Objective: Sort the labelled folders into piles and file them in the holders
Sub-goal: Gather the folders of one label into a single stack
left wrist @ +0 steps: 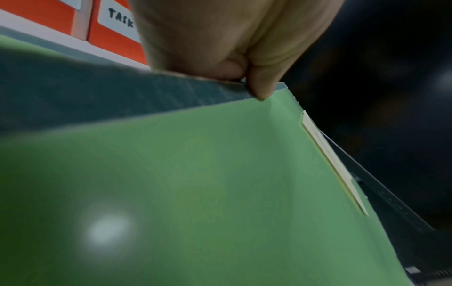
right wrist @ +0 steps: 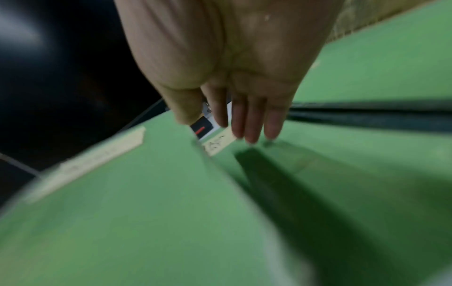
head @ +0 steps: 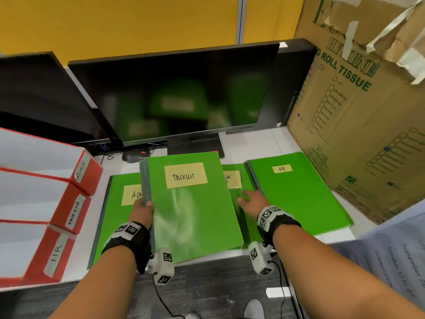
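Two hands busy: my left hand (head: 141,211) had its grip pinching the TASKLIST folders (head: 195,203), right hand (head: 251,200) flat, fingers relaxed, over another folder (head: 239,192).

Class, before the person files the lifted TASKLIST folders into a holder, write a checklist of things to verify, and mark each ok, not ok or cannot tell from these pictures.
1. Left hand grips the lifted TASKLIST stack at its spine: ok.
2. Top label reads TASKLIST: ok; labels of the folders beneath: cannot tell.
3. All task-list folders gathered: not ok; one lies on the desk under the right hand.
4. Right hand free to help: ok, fingers straight.
5. TASK LIST holder located, middle of three: ok.
6. Room inside that holder: cannot tell.
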Motion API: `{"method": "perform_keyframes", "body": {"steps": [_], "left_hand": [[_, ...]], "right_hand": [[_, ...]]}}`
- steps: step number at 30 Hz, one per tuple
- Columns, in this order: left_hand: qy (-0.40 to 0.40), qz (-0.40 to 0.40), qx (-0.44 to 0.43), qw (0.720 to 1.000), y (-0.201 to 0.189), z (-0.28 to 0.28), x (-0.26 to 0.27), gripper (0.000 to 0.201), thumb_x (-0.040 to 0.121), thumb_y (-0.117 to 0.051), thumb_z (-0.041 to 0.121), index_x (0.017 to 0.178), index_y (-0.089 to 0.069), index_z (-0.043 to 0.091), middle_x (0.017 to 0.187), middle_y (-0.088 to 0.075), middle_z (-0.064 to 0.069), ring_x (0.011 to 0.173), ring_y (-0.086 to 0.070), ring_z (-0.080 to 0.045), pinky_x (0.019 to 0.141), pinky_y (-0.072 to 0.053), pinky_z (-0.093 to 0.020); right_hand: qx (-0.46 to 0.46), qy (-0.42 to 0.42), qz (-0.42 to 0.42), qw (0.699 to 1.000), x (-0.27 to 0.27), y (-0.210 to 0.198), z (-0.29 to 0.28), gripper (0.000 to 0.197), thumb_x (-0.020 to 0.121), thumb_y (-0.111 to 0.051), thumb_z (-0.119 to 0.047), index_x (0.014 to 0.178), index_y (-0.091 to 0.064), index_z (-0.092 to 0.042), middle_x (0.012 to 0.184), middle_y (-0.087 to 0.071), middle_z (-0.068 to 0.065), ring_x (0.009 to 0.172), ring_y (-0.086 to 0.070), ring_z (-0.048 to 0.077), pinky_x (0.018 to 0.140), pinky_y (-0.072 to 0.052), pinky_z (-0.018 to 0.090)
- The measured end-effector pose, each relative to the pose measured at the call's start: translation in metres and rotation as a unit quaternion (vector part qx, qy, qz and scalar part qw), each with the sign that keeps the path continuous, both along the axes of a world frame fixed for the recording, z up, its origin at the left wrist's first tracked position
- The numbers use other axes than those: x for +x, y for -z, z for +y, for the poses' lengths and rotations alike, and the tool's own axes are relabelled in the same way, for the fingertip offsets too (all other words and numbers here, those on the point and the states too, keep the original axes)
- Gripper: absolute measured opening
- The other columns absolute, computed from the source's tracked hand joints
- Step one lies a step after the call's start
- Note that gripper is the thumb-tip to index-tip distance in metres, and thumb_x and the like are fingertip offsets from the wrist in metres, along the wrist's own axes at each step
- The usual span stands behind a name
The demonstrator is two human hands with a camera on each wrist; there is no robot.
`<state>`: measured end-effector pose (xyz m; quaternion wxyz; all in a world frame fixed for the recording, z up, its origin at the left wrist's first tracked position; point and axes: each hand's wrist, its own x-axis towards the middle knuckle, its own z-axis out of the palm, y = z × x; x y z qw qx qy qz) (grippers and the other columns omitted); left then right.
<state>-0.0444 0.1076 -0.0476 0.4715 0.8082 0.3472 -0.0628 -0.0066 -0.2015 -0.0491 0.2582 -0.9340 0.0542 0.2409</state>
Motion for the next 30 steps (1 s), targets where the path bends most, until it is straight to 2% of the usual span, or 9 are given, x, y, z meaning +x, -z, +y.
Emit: {"method": "perform_keyframes", "body": {"steps": [4,9,12,14,17,20,22,26,30], "left_hand": [[0.001,-0.009,-0.034,0.999,0.004,0.01,-0.007,0.032,0.099,-0.041,0.023,0.126,-0.045,0.005,0.092,-0.053,-0.014,0.084,-0.052,-0.03,0.089,-0.046,-0.047],[-0.03,-0.012,-0.119,0.992,0.029,0.032,-0.013,0.06,0.082,-0.054,0.049,0.131,-0.043,0.017,0.113,-0.061,-0.015,0.102,-0.061,-0.039,0.092,-0.049,-0.057],[-0.047,-0.004,-0.122,0.991,0.064,0.055,-0.009,0.065,0.068,-0.052,0.064,0.118,-0.048,0.022,0.111,-0.063,-0.017,0.102,-0.061,-0.039,0.092,-0.048,-0.058],[-0.044,-0.006,-0.105,0.993,0.061,0.061,-0.009,0.058,0.076,-0.051,0.058,0.118,-0.049,0.018,0.116,-0.061,-0.021,0.103,-0.06,-0.04,0.094,-0.047,-0.058],[-0.033,-0.006,-0.038,0.999,0.022,0.056,-0.017,0.044,0.096,-0.046,0.03,0.132,-0.044,0.005,0.122,-0.058,-0.025,0.108,-0.057,-0.041,0.098,-0.045,-0.049],[-0.041,-0.02,0.001,0.999,0.002,0.058,-0.023,0.038,0.098,-0.043,0.018,0.13,-0.045,-0.003,0.119,-0.057,-0.027,0.108,-0.055,-0.04,0.09,-0.041,-0.038],[-0.047,-0.013,0.019,0.999,-0.002,0.066,-0.027,0.037,0.099,-0.04,0.016,0.129,-0.046,-0.004,0.117,-0.056,-0.029,0.102,-0.054,-0.04,0.082,-0.038,-0.037],[-0.069,-0.012,0.029,0.997,-0.004,0.085,-0.036,0.037,0.099,-0.038,0.018,0.13,-0.043,-0.001,0.098,-0.051,-0.022,0.084,-0.048,-0.032,0.073,-0.033,-0.035],[-0.078,0.0,0.026,0.997,0.002,0.094,-0.036,0.039,0.1,-0.038,0.021,0.133,-0.041,0.0,0.113,-0.055,-0.03,0.1,-0.055,-0.042,0.076,-0.035,-0.036]], "right_hand": [[0.135,0.0,0.077,0.988,-0.008,-0.008,0.03,0.062,0.091,-0.053,-0.045,0.142,-0.037,-0.014,0.143,-0.046,0.005,0.128,-0.047,0.024,0.105,-0.037,0.032],[0.152,0.073,-0.004,0.986,-0.013,-0.008,0.049,0.054,0.084,-0.065,-0.016,0.133,-0.042,-0.015,0.121,-0.06,0.008,0.097,-0.057,0.021,0.088,-0.046,0.026],[0.145,0.098,-0.042,0.984,-0.014,-0.009,0.056,0.051,0.083,-0.064,-0.013,0.13,-0.044,-0.014,0.113,-0.06,0.01,0.092,-0.054,0.019,0.081,-0.042,0.022],[0.142,0.107,-0.053,0.983,-0.016,-0.009,0.06,0.049,0.084,-0.063,-0.012,0.129,-0.044,-0.013,0.105,-0.057,0.008,0.09,-0.051,0.018,0.079,-0.04,0.021],[0.138,0.125,-0.051,0.981,-0.02,-0.007,0.069,0.046,0.084,-0.062,-0.009,0.127,-0.046,-0.011,0.1,-0.057,0.008,0.086,-0.051,0.018,0.075,-0.041,0.021],[0.131,0.156,-0.056,0.977,-0.022,-0.004,0.074,0.038,0.084,-0.06,-0.006,0.121,-0.052,-0.008,0.098,-0.062,0.011,0.082,-0.054,0.019,0.07,-0.042,0.022],[0.121,0.185,-0.054,0.974,-0.023,0.0,0.072,0.033,0.085,-0.056,-0.006,0.118,-0.052,-0.009,0.092,-0.06,0.01,0.079,-0.055,0.021,0.068,-0.042,0.023],[0.097,0.225,-0.07,0.967,-0.021,0.009,0.064,0.039,0.084,-0.053,-0.003,0.123,-0.049,-0.008,0.102,-0.063,0.018,0.084,-0.06,0.027,0.07,-0.049,0.028],[0.106,0.236,-0.083,0.962,-0.016,0.011,0.067,0.043,0.084,-0.051,0.0,0.127,-0.049,-0.009,0.105,-0.063,0.02,0.091,-0.062,0.033,0.073,-0.051,0.033]]}}
